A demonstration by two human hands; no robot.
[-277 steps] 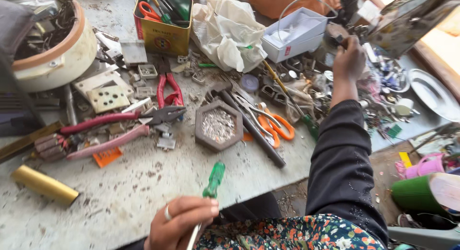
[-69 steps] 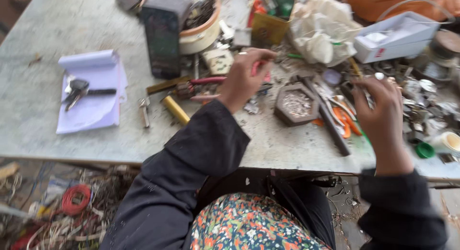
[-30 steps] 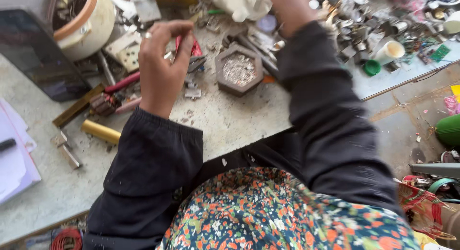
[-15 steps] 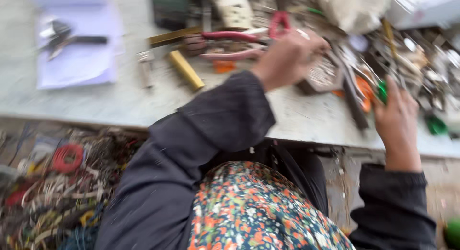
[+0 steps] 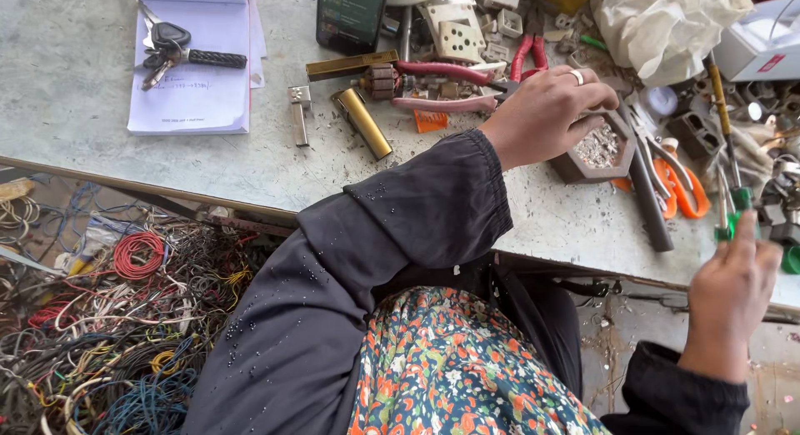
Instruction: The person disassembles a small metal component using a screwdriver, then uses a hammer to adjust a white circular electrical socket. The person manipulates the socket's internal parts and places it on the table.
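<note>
Across the top runs a grey worktable (image 5: pixel 100 127), its right half crowded with tools and small parts. Below its near edge, at lower left, a tangle of coloured wires (image 5: pixel 108 327) lies on the floor. On the table's left sits a white notepad (image 5: pixel 192 93) with a bunch of keys (image 5: pixel 167 47) on top, a dark phone (image 5: pixel 350 14) lying to the right of it. Right of centre, the left hand (image 5: pixel 546 114) rests with fingers curled over the rim of a hexagonal tray (image 5: pixel 596 152) of small metal bits. Red pliers (image 5: pixel 450 85) lie just left of that hand. At the right edge, the right hand (image 5: pixel 733 297) is raised, fingers closed around a green-handled screwdriver (image 5: pixel 732 197).
</note>
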